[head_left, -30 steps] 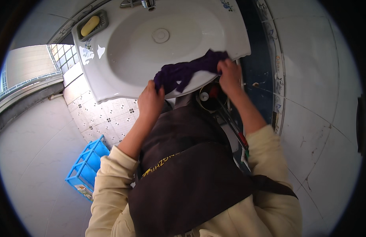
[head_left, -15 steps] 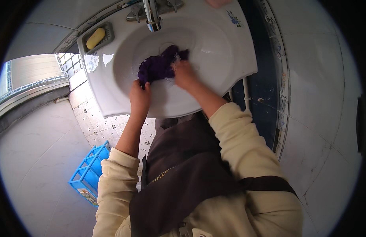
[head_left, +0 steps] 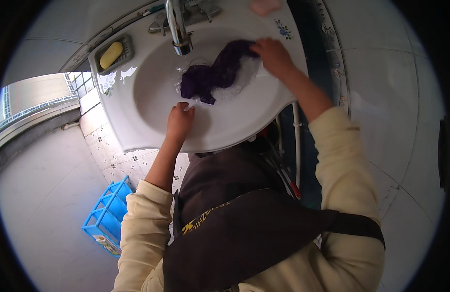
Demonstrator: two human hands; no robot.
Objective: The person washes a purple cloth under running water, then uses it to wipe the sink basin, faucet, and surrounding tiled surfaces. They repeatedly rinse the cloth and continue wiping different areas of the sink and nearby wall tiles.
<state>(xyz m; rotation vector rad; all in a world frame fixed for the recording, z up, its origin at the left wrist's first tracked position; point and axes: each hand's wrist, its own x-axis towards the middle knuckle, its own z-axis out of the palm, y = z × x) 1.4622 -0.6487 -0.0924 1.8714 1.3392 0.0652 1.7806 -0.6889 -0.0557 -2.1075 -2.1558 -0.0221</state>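
Observation:
A wet, dark purple cloth (head_left: 225,65) lies stretched and twisted in the white washbasin (head_left: 157,73), with splashing, foamy water around it. My right hand (head_left: 273,56) is closed on the cloth's far right end, up by the basin's right wall. Below the cloth's left part, over the near side of the bowl, my left hand (head_left: 180,121) is apart from it, its thumb and fingers slightly parted with nothing seen between them. The chrome faucet (head_left: 182,45) hangs over the bowl behind the cloth.
A yellow bar of soap (head_left: 111,54) sits in a grey soap dish (head_left: 126,48) on the basin's left rim. A pink object (head_left: 264,6) is on the far right rim. Low on the left stands a blue rack (head_left: 108,216); a white pipe (head_left: 297,146) runs below the basin.
My right hand has moved right and away from me, drawing the cloth out longer across the bowl. My left hand has come off the cloth. More water splashes around it.

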